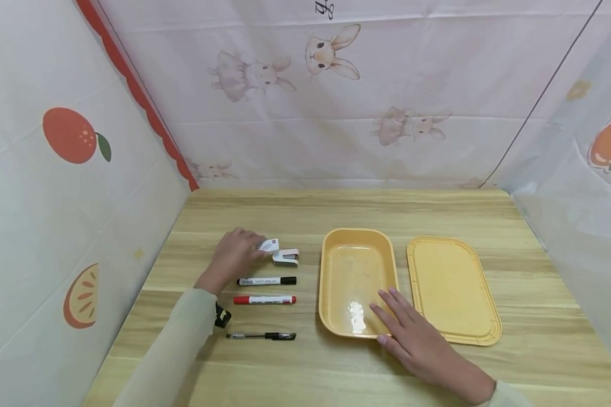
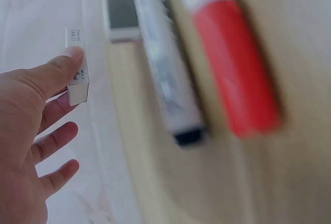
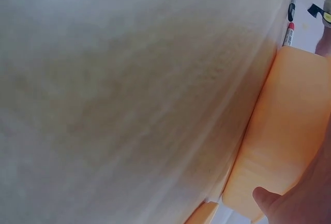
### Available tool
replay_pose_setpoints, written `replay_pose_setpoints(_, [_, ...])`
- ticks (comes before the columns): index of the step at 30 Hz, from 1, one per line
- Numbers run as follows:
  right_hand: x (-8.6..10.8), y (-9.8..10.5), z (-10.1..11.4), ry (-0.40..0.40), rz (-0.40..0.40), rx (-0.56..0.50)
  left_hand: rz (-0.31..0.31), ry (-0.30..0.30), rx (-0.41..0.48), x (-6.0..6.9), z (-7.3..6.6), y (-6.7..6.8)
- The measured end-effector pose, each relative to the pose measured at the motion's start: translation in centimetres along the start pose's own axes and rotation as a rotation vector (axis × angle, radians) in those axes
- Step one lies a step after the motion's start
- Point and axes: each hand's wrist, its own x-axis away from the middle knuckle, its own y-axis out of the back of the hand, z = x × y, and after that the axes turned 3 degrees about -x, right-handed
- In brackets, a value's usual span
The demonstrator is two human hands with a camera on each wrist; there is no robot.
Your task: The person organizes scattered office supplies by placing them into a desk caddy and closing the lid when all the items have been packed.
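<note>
My left hand (image 1: 236, 251) pinches a small white staple box (image 2: 77, 74) between thumb and fingers, with the other fingers apart. Just beside it in the head view lies a white mini stapler (image 1: 286, 258). Below are a black-capped marker (image 1: 267, 281), a red marker (image 1: 265, 300) and a black pen (image 1: 280, 336), lying in a column. My right hand (image 1: 414, 342) rests on the near right corner of a yellow plastic box (image 1: 356, 265), fingers extended over its rim. In the right wrist view, the thumb (image 3: 266, 199) lies against the box's outer wall.
A yellow lid (image 1: 453, 288) lies flat to the right of the box. The wooden table (image 1: 356, 206) is bounded by printed cloth walls at the back, left and right. A black strap device (image 1: 222, 315) sits on the left wrist.
</note>
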Motion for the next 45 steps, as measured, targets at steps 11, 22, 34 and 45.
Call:
replay_pose_setpoints(11, [0.1, -0.2, -0.2, 0.005, -0.021, -0.004, -0.030, -0.096, -0.037, -2.9, -5.5, 2.2])
replay_pose_setpoints(22, [-0.2, 0.1, 0.0, 0.011, -0.024, -0.005, -0.069, -0.191, -0.018, -5.0, -10.0, 2.5])
replay_pose_setpoints(34, [-0.2, 0.3, 0.2, -0.011, -0.008, -0.016, -0.092, -0.281, -0.069, -6.5, -14.0, 0.5])
replay_pose_setpoints(45, [-0.1, 0.3, 0.3, -0.026, -0.013, -0.027, -0.070, -0.294, -0.118, -7.5, -16.2, -1.5])
